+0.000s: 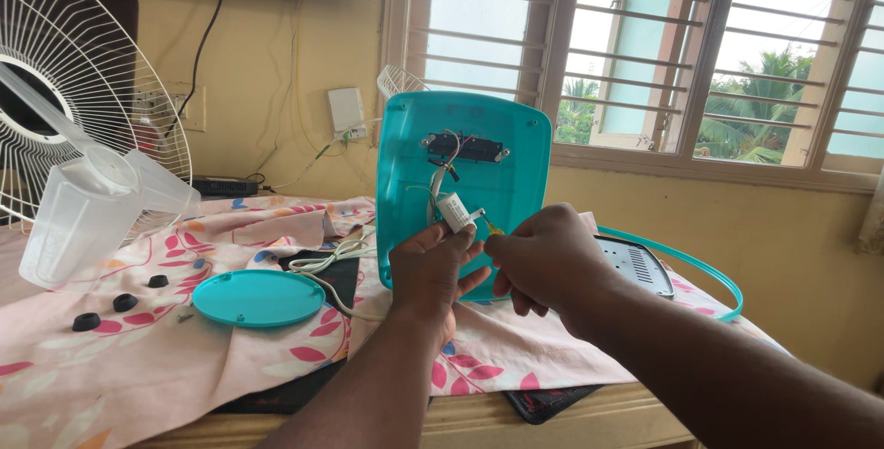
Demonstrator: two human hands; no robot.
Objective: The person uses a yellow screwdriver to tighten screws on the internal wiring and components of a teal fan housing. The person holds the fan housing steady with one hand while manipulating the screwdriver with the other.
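Nearest the camera, the left hand (433,265) props the upright teal plastic fan base shell (460,182) from below, fingers closed around its lower edge just under a small white cylindrical capacitor (453,210). Beside it, the right hand (543,260) is pinched shut on a thin yellow-handled tool (493,226) whose tip meets the capacitor's wires. Everything stands on a pink floral cloth (138,357) covering the desk. To the left lie a round teal plastic cover (258,297) and three small black rubber feet (124,303). Farther back stands a white wire fan guard (110,71). The thin wires look delicate; a slip of the tool could snap one, and the shell could topple if the left grip loosens.
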